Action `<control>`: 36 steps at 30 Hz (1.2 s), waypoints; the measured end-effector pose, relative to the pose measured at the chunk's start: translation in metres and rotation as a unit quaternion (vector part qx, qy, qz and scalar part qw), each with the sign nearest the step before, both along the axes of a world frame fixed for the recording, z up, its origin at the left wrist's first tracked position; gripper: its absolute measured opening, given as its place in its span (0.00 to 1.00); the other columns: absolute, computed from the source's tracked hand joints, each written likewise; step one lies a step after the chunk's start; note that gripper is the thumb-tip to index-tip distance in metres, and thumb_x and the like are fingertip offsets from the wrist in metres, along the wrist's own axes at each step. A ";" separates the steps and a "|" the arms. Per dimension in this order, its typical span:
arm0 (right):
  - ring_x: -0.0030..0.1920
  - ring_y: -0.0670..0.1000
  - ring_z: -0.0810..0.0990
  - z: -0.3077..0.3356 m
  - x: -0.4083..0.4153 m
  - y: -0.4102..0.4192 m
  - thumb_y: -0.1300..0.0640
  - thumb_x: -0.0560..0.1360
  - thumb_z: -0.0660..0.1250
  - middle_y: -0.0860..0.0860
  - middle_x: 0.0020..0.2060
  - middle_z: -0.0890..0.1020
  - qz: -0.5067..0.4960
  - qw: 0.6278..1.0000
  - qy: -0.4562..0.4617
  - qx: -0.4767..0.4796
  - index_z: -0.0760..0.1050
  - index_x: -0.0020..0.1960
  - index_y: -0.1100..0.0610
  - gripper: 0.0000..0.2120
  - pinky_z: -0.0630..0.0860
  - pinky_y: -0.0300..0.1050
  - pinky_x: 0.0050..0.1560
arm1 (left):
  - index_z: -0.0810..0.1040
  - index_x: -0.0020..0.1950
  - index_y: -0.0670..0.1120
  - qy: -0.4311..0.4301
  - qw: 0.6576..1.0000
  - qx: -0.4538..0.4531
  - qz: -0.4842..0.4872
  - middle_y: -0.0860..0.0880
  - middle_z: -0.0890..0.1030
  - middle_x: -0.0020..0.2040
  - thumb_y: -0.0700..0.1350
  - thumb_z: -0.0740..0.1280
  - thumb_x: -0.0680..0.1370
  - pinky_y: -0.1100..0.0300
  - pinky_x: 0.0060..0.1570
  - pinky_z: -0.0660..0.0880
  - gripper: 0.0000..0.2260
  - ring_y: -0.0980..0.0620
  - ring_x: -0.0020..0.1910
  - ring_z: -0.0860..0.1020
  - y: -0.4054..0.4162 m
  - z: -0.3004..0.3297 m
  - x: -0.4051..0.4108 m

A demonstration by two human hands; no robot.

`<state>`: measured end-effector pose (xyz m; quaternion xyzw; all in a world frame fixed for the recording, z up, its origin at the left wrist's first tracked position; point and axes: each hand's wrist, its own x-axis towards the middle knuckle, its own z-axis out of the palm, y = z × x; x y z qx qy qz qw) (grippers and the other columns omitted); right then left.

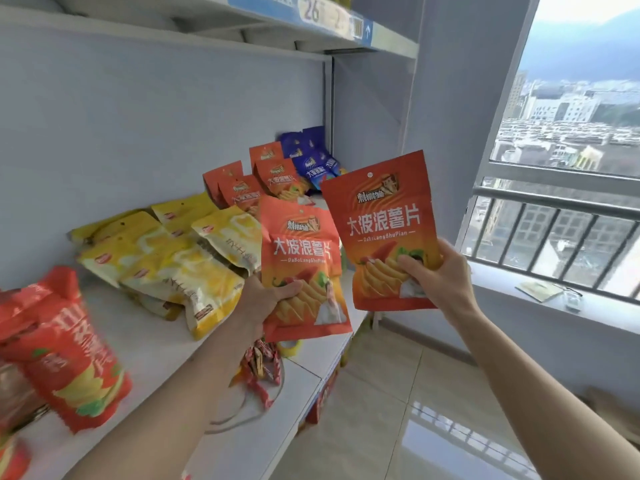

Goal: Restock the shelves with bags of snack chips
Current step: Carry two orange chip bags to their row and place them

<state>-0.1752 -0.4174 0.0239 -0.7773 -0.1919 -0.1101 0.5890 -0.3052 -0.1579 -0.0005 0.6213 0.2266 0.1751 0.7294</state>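
My left hand (263,299) grips an orange chip bag (301,258) by its lower left corner, upright, just above the white shelf (145,344). My right hand (440,275) holds a second, identical orange chip bag (381,223) by its lower right corner, out past the shelf's right end. Behind them several more orange bags (242,188) stand at the back of the shelf. Blue bags (311,157) stand in the far right corner. Yellow bags (166,251) lie piled in the middle.
A red chip bag (69,351) leans at the shelf's left end. Small red wrapped candies (263,368) lie near the shelf's front edge. An upper shelf (207,26) with a price strip hangs overhead. To the right are a window (571,133), its railing and a tiled floor.
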 end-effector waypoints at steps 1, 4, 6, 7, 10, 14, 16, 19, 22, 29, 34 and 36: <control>0.45 0.48 0.85 -0.001 0.020 0.004 0.46 0.67 0.78 0.43 0.47 0.84 0.005 1.000 0.000 0.001 0.76 0.54 0.44 0.19 0.84 0.53 0.45 | 0.80 0.54 0.39 0.001 1.000 0.001 0.006 0.40 0.86 0.44 0.36 0.79 0.67 0.53 0.38 0.83 0.17 0.43 0.39 0.86 0.002 -0.001 0.017; 0.45 0.49 0.85 -0.002 0.078 0.017 0.47 0.67 0.78 0.43 0.46 0.84 0.026 1.000 0.000 0.003 0.76 0.54 0.45 0.18 0.84 0.55 0.46 | 0.80 0.51 0.40 0.004 0.999 0.007 0.040 0.39 0.85 0.46 0.37 0.80 0.66 0.49 0.44 0.83 0.16 0.42 0.40 0.85 0.009 -0.005 0.066; 0.46 0.48 0.84 -0.001 0.116 0.026 0.47 0.68 0.78 0.42 0.46 0.83 0.049 0.999 -0.001 0.001 0.76 0.55 0.45 0.18 0.84 0.54 0.47 | 0.81 0.51 0.41 0.006 0.998 0.009 0.070 0.40 0.86 0.45 0.38 0.80 0.66 0.47 0.46 0.83 0.16 0.41 0.42 0.85 0.012 -0.007 0.096; 0.46 0.48 0.84 0.000 0.135 0.030 0.47 0.68 0.78 0.42 0.46 0.83 0.060 0.998 0.000 0.001 0.76 0.55 0.46 0.18 0.84 0.53 0.48 | 0.81 0.50 0.41 0.005 0.997 0.013 0.082 0.41 0.86 0.44 0.38 0.80 0.66 0.48 0.45 0.83 0.15 0.42 0.41 0.85 0.012 -0.007 0.111; 0.45 0.46 0.84 0.007 0.185 0.043 0.50 0.69 0.77 0.41 0.45 0.83 0.103 0.995 -0.001 -0.009 0.77 0.57 0.49 0.18 0.83 0.48 0.47 | 0.82 0.47 0.42 -0.004 0.994 0.011 0.106 0.42 0.86 0.43 0.37 0.79 0.68 0.51 0.44 0.82 0.11 0.44 0.40 0.85 0.014 -0.005 0.149; 0.44 0.44 0.84 0.011 0.247 0.069 0.50 0.70 0.77 0.40 0.45 0.82 0.144 0.989 0.010 -0.007 0.76 0.56 0.48 0.17 0.83 0.43 0.44 | 0.82 0.51 0.39 -0.006 0.989 -0.002 0.145 0.39 0.86 0.45 0.36 0.78 0.68 0.51 0.41 0.83 0.13 0.42 0.41 0.85 0.027 -0.003 0.196; 0.44 0.44 0.84 0.011 0.274 0.086 0.50 0.70 0.77 0.40 0.45 0.82 0.167 0.986 0.013 -0.005 0.75 0.56 0.47 0.18 0.82 0.41 0.42 | 0.82 0.50 0.40 -0.006 0.986 0.003 0.166 0.40 0.86 0.45 0.36 0.78 0.68 0.53 0.39 0.83 0.12 0.43 0.41 0.85 0.037 -0.005 0.216; 0.42 0.41 0.82 0.011 0.310 0.118 0.50 0.71 0.76 0.38 0.44 0.80 0.194 0.981 0.016 -0.005 0.74 0.57 0.47 0.18 0.79 0.33 0.37 | 0.82 0.48 0.43 -0.013 0.979 0.012 0.202 0.41 0.85 0.44 0.34 0.77 0.69 0.55 0.39 0.82 0.11 0.43 0.41 0.85 0.058 -0.008 0.245; 0.41 0.41 0.82 0.010 0.342 0.152 0.50 0.71 0.75 0.38 0.43 0.81 0.210 0.977 0.019 -0.006 0.74 0.57 0.47 0.18 0.78 0.33 0.36 | 0.82 0.48 0.44 -0.013 0.971 0.018 0.237 0.43 0.85 0.44 0.35 0.78 0.68 0.57 0.37 0.81 0.12 0.47 0.38 0.84 0.083 -0.010 0.270; 0.43 0.40 0.82 0.004 0.409 0.224 0.50 0.71 0.75 0.40 0.46 0.81 0.260 0.964 0.047 -0.022 0.72 0.59 0.47 0.20 0.77 0.34 0.36 | 0.82 0.50 0.42 0.024 0.955 0.024 0.296 0.44 0.85 0.43 0.36 0.78 0.68 0.60 0.31 0.79 0.13 0.50 0.35 0.84 0.136 -0.014 0.315; 0.47 0.46 0.83 -0.012 0.451 0.272 0.51 0.71 0.76 0.46 0.49 0.82 0.282 0.957 0.052 -0.040 0.74 0.58 0.48 0.19 0.80 0.41 0.42 | 0.81 0.44 0.46 0.046 0.937 0.018 0.345 0.45 0.85 0.41 0.37 0.79 0.68 0.60 0.32 0.79 0.10 0.49 0.35 0.83 0.159 -0.026 0.336; 0.48 0.48 0.83 -0.017 0.466 0.290 0.51 0.70 0.76 0.45 0.48 0.82 0.295 0.953 0.049 -0.050 0.74 0.57 0.49 0.18 0.82 0.47 0.47 | 0.81 0.43 0.46 0.053 0.929 0.020 0.365 0.46 0.85 0.40 0.37 0.79 0.68 0.61 0.31 0.79 0.10 0.50 0.35 0.83 0.165 -0.031 0.343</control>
